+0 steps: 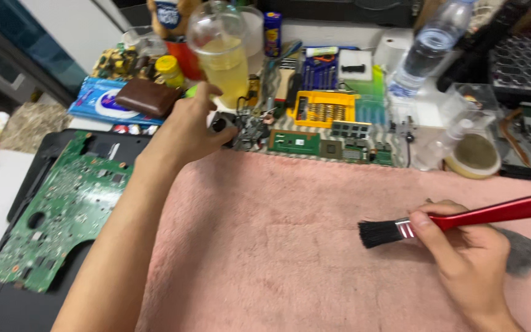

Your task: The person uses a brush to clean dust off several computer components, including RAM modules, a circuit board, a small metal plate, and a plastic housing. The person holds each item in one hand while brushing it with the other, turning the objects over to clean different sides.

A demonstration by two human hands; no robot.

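- The right hand (471,258) is closed around the red handle of a brush (462,219), thumb pressed on the handle just behind the metal collar. The black bristles point left and hang just above the pink towel (278,246).
- The brush lies across the right side of the towel; the yellow end of its handle reaches the right edge of the view.
- The left hand (185,132) is stretched forward to the far edge of the towel. Its fingers are curled around a small dark part (219,123), pinching it beside a cluster of small metal components (250,132).
- Just behind the left hand stands a clear plastic cup (222,52) with a domed lid. It holds a pale yellow drink, filled to about half; the upper part is empty.
- A clear plastic bottle (428,49) stands at the far right, leaning slightly. It holds clear liquid; the exact level cannot be told.
- An open yellow case (324,107) lies between cup and bottle, holding rows of small metal bits.
- A roll of tape (473,157) lies at the towel's far right corner.
- A large green circuit board (62,209) rests on a black base to the left of the towel.
- Smaller green boards (330,144) lie in a row along the towel's far edge.
- A brown wallet (147,97) rests on a blue packet behind the left hand.
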